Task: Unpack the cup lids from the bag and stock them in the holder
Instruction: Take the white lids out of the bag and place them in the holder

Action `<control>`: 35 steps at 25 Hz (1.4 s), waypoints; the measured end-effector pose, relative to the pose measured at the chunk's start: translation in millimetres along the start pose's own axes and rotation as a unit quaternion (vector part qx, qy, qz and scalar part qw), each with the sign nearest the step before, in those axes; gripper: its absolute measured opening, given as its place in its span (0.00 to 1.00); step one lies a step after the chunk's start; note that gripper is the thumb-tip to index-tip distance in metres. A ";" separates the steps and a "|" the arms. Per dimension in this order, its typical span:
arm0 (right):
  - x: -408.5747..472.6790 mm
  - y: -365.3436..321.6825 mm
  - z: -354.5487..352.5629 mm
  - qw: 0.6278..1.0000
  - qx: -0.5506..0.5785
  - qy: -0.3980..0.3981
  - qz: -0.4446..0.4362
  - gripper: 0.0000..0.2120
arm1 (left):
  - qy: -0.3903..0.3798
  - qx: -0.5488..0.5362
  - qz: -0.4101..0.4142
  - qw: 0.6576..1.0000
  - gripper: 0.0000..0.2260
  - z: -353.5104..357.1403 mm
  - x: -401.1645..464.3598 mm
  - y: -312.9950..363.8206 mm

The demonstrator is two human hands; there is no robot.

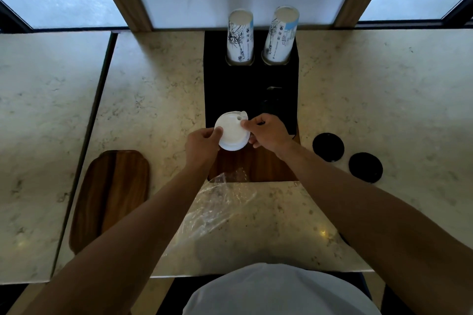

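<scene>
A short stack of white cup lids (231, 130) hovers over the front left part of the black holder (230, 89). My left hand (202, 143) grips the stack's left edge. My right hand (267, 133) pinches its right edge. The clear plastic bag (217, 210) lies crumpled and flat on the counter between my forearms, below the holder's wooden front (268, 169). Whether any lids are still in the bag cannot be told.
Two stacks of printed paper cups (240, 36) (281, 33) stand in the holder's back slots. Two black lids (328, 147) (365, 167) lie on the marble counter at right. A wooden tray (112, 194) rests at left. A dark slot (271, 105) sits right of the white lids.
</scene>
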State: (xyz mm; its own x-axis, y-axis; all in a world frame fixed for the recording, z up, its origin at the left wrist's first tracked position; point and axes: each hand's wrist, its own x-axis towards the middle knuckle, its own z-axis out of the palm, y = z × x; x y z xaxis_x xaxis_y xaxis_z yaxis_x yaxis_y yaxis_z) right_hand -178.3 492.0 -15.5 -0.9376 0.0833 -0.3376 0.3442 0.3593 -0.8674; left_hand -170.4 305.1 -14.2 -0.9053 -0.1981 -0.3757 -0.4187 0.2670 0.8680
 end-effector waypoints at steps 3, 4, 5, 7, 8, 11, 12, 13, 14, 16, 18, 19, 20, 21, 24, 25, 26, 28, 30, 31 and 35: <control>18.2 -9.0 9.5 0.998 -0.048 0.048 -0.004 0.14 | 0.042 0.022 0.000 0.999 0.10 4.4 19.5 14.5; 23.3 -10.9 12.9 0.996 -0.061 0.060 -0.003 0.15 | 0.055 0.039 0.003 0.998 0.09 5.8 24.9 17.5; 26.6 -12.2 15.9 0.995 -0.077 0.069 -0.008 0.16 | 0.059 0.055 0.010 0.997 0.07 6.9 30.0 18.9; 30.9 -14.3 23.9 0.989 -0.120 0.077 -0.028 0.16 | 0.048 0.083 0.021 0.995 0.10 11.2 37.3 23.3; 33.9 -14.6 29.0 0.987 -0.139 0.077 -0.035 0.17 | 0.040 0.093 0.019 0.995 0.13 14.5 41.7 25.2; 36.2 -17.6 40.3 0.980 -0.186 0.053 -0.036 0.19 | 0.030 0.096 -0.022 0.995 0.18 23.3 49.3 29.1; 38.6 -19.0 42.9 0.979 -0.200 0.031 -0.027 0.19 | 0.025 0.085 -0.044 0.995 0.20 26.5 52.1 29.7; 40.4 -20.1 44.8 0.976 -0.215 0.005 -0.017 0.19 | 0.012 0.067 -0.063 0.996 0.22 29.6 54.5 30.0; 41.4 -21.6 46.4 0.974 -0.228 -0.018 -0.008 0.19 | -0.002 0.052 -0.075 0.996 0.26 32.1 55.7 30.9; 45.9 -28.6 48.0 0.968 -0.249 -0.040 0.014 0.16 | -0.023 0.037 -0.096 0.994 0.33 37.0 60.7 32.4; 53.1 -38.7 50.5 0.955 -0.286 -0.066 0.037 0.14 | -0.036 0.020 -0.126 0.991 0.37 42.0 67.9 33.6; 56.3 -42.6 51.1 0.946 -0.307 -0.089 0.047 0.13 | -0.047 0.009 -0.138 0.989 0.38 45.0 70.8 33.5; 59.6 -45.6 51.3 0.938 -0.322 -0.112 0.057 0.12 | -0.060 -0.002 -0.147 0.987 0.38 47.8 73.4 34.1; 62.9 -47.2 50.8 0.934 -0.324 -0.131 0.069 0.13 | -0.070 -0.015 -0.153 0.986 0.38 49.9 76.1 34.8; 71.5 -47.7 51.7 0.940 -0.275 -0.170 0.112 0.18 | -0.080 -0.053 -0.169 0.981 0.37 51.3 85.3 36.5; 73.8 -48.2 52.8 0.938 -0.269 -0.179 0.125 0.19 | -0.081 -0.056 -0.176 0.979 0.37 51.1 87.6 37.4; 75.8 -48.3 53.9 0.936 -0.264 -0.184 0.140 0.19 | -0.085 -0.047 -0.181 0.979 0.37 51.7 89.5 37.4; 78.4 -46.8 56.5 0.943 -0.233 -0.177 0.160 0.17 | -0.088 -0.003 -0.190 0.978 0.40 52.7 91.6 36.5; 79.6 -42.8 58.1 0.948 -0.225 -0.168 0.153 0.16 | -0.090 0.048 -0.183 0.978 0.42 52.4 91.6 35.5; 79.3 -40.7 58.2 0.949 -0.229 -0.165 0.144 0.16 | -0.100 0.077 -0.169 0.978 0.42 51.7 91.6 35.8; 79.3 -31.8 56.9 0.954 -0.230 -0.153 0.118 0.16 | -0.153 0.244 -0.082 0.954 0.39 50.2 96.8 46.1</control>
State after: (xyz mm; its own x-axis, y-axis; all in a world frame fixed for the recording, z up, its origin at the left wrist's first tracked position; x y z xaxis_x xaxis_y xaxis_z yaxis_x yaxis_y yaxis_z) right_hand -260.9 434.3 -35.5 -0.7546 -0.0383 -0.6550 0.4197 0.7392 -0.5267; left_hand -281.0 345.6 -26.9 -0.7717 -0.0101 -0.6359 -0.4729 0.6776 0.5632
